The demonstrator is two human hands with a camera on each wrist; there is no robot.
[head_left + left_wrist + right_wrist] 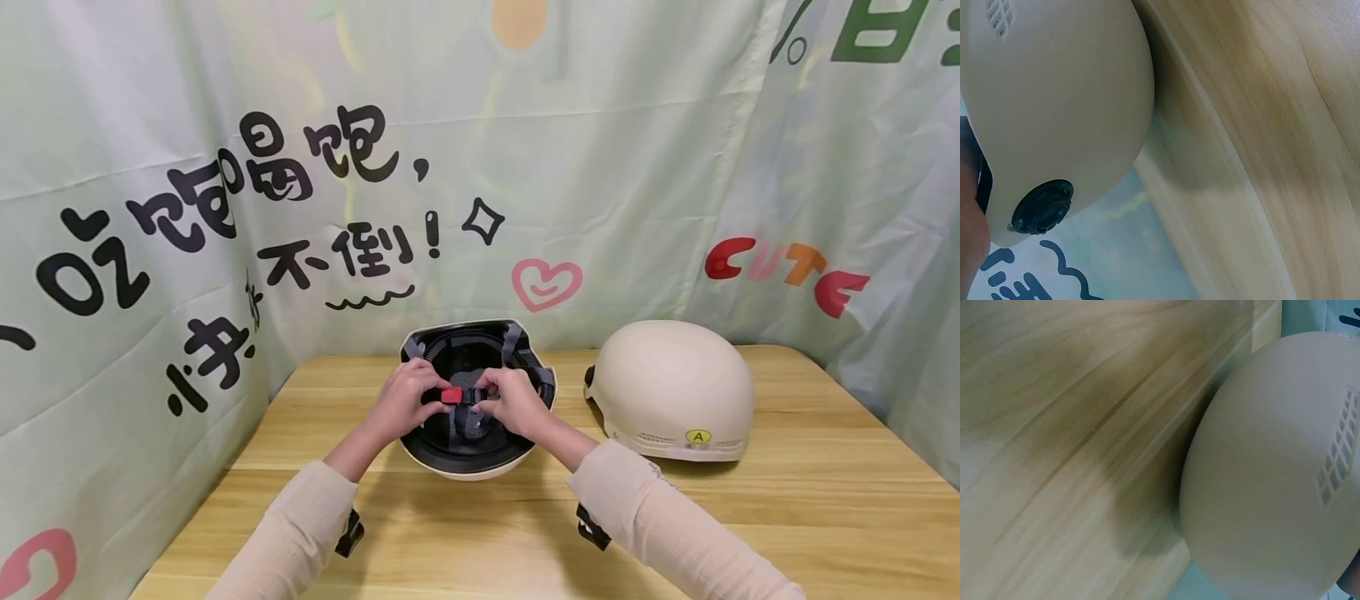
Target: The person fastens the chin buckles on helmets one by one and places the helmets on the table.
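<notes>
1. Wood-grain table (840, 500): supports all items; a pale printed curtain (637, 167) hangs along its far and left sides.
2. Left hand (408, 398): thumb and fingers pinch the red buckle piece (452, 396).
3. Right hand (517, 402): thumb and fingers pinch the black buckle piece (472, 397) on the strap. Both pieces meet between the hands; whether they are latched cannot be told.
4. Open helmet (471, 476): sits at the table's far middle, hollow up and tilted toward the near side, directly beneath the buckle. Its shell carries a black dial (1043, 206) and a vent grille (1339, 450).
5. Second helmet (671, 392): stands dome up on the right, apart from the first; a yellow "A" label (699, 437) marks its near side.
</notes>
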